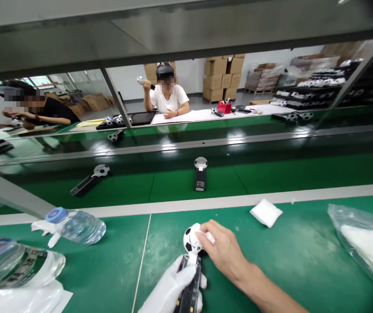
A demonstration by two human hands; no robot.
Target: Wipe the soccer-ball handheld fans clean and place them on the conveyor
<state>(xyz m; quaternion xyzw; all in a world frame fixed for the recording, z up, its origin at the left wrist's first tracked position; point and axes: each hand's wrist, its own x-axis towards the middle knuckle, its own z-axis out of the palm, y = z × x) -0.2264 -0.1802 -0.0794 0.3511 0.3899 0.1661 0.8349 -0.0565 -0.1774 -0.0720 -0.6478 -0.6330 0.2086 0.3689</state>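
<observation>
My left hand [169,284], in a white glove, is wrapped round the black handle of a device with a soccer-ball head [188,240]. The ball end points away from me, just above the green bench. My bare right hand [225,248] pinches a crumpled white wipe [194,235] and presses it against the ball's right side. Part of the ball is hidden behind the wipe and fingers. A folded white pad [266,213] lies beyond my right hand.
At left lie a small water bottle [84,227] and a large bottle [10,263]. A plastic bag of white sheets [367,248] is at right. Similar devices [200,176] rest on the green conveyor [160,184]. Two people work across it; a metal post [13,191] stands at left.
</observation>
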